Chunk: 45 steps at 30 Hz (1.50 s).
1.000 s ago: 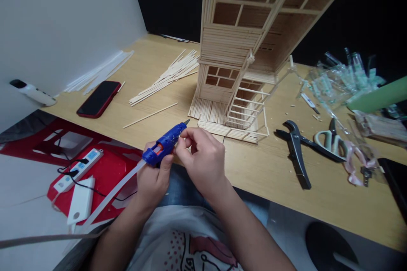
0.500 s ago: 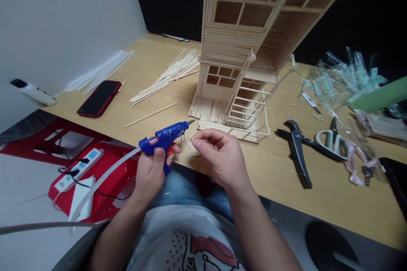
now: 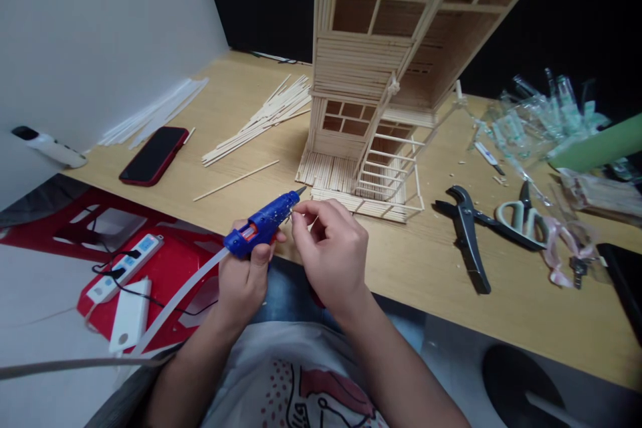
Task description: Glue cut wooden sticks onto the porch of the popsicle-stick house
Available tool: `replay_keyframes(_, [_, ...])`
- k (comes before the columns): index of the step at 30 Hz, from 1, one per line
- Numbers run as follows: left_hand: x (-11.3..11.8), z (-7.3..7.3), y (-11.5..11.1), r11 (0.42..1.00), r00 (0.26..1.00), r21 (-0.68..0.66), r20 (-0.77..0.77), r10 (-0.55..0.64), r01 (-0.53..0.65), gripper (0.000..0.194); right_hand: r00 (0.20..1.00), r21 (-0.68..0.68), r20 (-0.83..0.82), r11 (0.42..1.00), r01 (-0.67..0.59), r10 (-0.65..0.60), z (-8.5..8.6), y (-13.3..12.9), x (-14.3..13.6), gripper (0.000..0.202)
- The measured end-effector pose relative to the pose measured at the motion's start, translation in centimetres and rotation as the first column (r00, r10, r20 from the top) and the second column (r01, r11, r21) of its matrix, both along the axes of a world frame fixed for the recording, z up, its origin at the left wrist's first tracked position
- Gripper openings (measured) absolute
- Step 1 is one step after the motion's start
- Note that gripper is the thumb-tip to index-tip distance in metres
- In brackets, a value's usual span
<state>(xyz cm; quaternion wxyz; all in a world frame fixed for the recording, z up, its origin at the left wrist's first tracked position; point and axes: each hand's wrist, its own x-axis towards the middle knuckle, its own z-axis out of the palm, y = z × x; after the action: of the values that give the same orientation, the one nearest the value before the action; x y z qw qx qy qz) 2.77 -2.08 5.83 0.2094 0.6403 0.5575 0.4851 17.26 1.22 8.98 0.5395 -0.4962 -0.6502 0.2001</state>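
Observation:
My left hand (image 3: 245, 271) is wrapped round the handle of a blue glue gun (image 3: 263, 222), whose nozzle points up and right toward the base of a stick-built model house (image 3: 364, 60). A long whitish glue stick (image 3: 183, 294) trails from the gun's rear. Close beside the gun's front end, my right hand (image 3: 328, 251) has its thumb and fingers pinched together; whatever lies between the fingertips is too small to make out. The model's railing and ladder-like stairs (image 3: 386, 164) stand just beyond my right hand.
Loose thin sticks (image 3: 261, 124) and a red-cased phone (image 3: 154, 155) lie left of the model. On the right are black cutters (image 3: 469, 241), scissors (image 3: 521, 221), clear plastic wrappers (image 3: 526, 120) and a green roll (image 3: 599, 147). A power strip (image 3: 125, 267) sits below the table's left edge.
My right hand has moved left, up against the glue gun's front. The gun has rolled somewhat in my left hand, showing more of its top. The view has shifted slightly.

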Motion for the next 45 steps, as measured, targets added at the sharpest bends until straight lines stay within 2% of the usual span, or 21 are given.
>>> replay_keyframes(3, [-0.1,0.3,0.0,0.995,0.988,0.087,-0.148,0.053,-0.041,0.051,0.999,0.016,0.036,1.000,-0.026,0.026,-0.1,-0.2,-0.1,0.014])
replay_keyframes(6, [-0.1,0.4,-0.1,0.992,0.978,0.118,-0.195,0.072,-0.050,0.049,0.998,0.017,0.041,0.999,-0.047,0.046,-0.2,-0.4,-0.2,0.013])
replay_keyframes(12, [0.1,0.2,-0.2,0.990,0.979,0.119,-0.184,0.090,-0.069,0.050,0.997,-0.016,0.000,0.997,-0.079,0.080,-0.4,-0.6,-0.6,0.014])
replay_keyframes(15, [-0.1,0.1,0.0,0.996,0.989,0.071,-0.129,0.070,-0.062,0.053,0.987,-0.101,-0.088,0.984,-0.146,0.137,-0.3,-0.6,-0.5,0.012])
replay_keyframes(17, [-0.3,0.0,0.1,0.999,0.995,0.029,-0.085,0.046,-0.044,0.057,0.946,-0.229,-0.244,0.935,-0.271,0.214,-0.1,-0.5,-0.3,0.009])
replay_keyframes(19, [-0.3,0.1,0.2,1.000,0.999,-0.017,-0.031,0.023,-0.024,0.062,0.838,-0.331,-0.471,0.824,-0.459,0.277,0.0,-0.4,0.0,0.005])
replay_keyframes(21, [-0.3,0.2,0.3,0.998,0.999,-0.063,0.030,0.017,-0.015,0.065,0.723,-0.354,-0.638,0.733,-0.580,0.264,0.2,-0.2,0.4,0.009])
replay_keyframes(22, [-0.2,0.3,0.4,0.997,0.998,-0.082,0.060,0.012,-0.007,0.066,0.705,-0.356,-0.669,0.731,-0.583,0.237,0.2,-0.1,0.6,0.010])
replay_keyframes(24, [0.0,0.5,0.4,0.993,0.994,-0.119,0.106,-0.010,0.023,0.067,0.750,-0.368,-0.638,0.787,-0.496,0.174,0.3,0.1,0.8,0.008])
replay_keyframes(27, [0.3,0.5,0.4,0.988,0.988,-0.142,0.151,-0.037,0.058,0.067,0.877,-0.344,-0.463,0.886,-0.309,0.126,0.2,0.2,0.5,0.005])
replay_keyframes(31, [0.3,0.2,0.4,0.998,0.999,-0.055,0.051,-0.014,0.017,0.060,0.968,-0.216,-0.238,0.967,-0.137,0.084,0.1,-0.2,-0.2,0.010])
replay_keyframes(34, [0.1,-0.1,0.4,1.000,0.999,0.016,-0.045,0.019,-0.019,0.054,0.973,-0.198,-0.218,0.973,-0.122,0.077,0.0,-0.4,-0.4,0.011])
replay_keyframes(36, [-0.1,-0.2,0.4,0.999,0.997,0.026,-0.076,0.027,-0.025,0.054,0.939,-0.270,-0.316,0.935,-0.229,0.138,0.0,-0.5,-0.2,0.009])
replay_keyframes(38, [-0.1,-0.3,0.4,1.000,0.997,0.010,-0.078,0.005,-0.004,0.056,0.873,-0.333,-0.448,0.870,-0.363,0.193,0.2,-0.4,0.2,0.008])
replay_keyframes(39, [-0.1,-0.3,0.4,1.000,0.997,-0.002,-0.071,-0.007,0.007,0.057,0.857,-0.338,-0.476,0.859,-0.384,0.196,0.3,-0.4,0.3,0.007])
replay_keyframes(41, [0.0,-0.4,0.4,1.000,0.998,-0.017,-0.067,-0.015,0.014,0.058,0.896,-0.299,-0.411,0.904,-0.306,0.167,0.4,-0.4,0.6,0.007])
replay_keyframes(43, [0.1,-0.4,0.4,1.000,0.995,-0.016,-0.096,-0.011,0.009,0.060,0.956,-0.213,-0.266,0.960,-0.179,0.119,0.4,-0.4,0.6,0.009])
replay_keyframes(45, [0.1,-0.6,0.3,1.000,0.991,-0.012,-0.132,-0.004,0.003,0.060,0.982,-0.140,-0.160,0.982,-0.124,0.102,0.4,-0.5,0.4,0.012])
